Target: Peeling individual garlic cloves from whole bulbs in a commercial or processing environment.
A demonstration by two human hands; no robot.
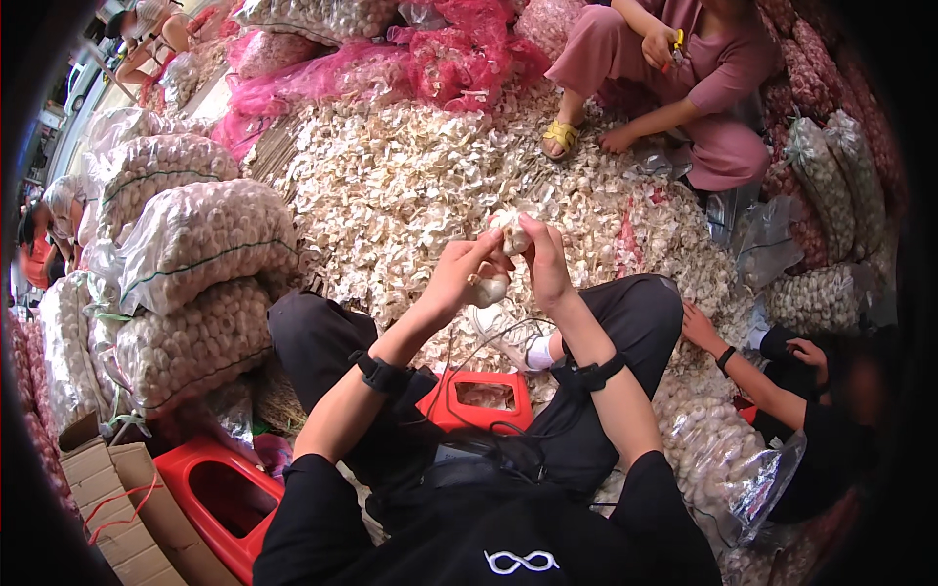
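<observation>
Both hands are raised together over my lap. A whitish garlic bulb (510, 234) sits between their fingertips, some brown showing on its side. My left hand (457, 275) is closed, its fingers reaching to this bulb from the left. A second, paler garlic bulb (489, 290) rests lower, against the left hand's curled fingers. My right hand (547, 264) pinches the upper bulb from the right with its fingertips. Beneath and beyond the hands spreads a thick layer of loose garlic skins (410, 186).
Filled garlic sacks (210, 234) are stacked at the left, beside a red plastic stool (220, 498) and a cardboard box (122, 498). Pink netting (449, 63) lies at the back. A person holding yellow-handled cutters (678, 41) sits far right; another sits near right by a garlic bag (713, 449).
</observation>
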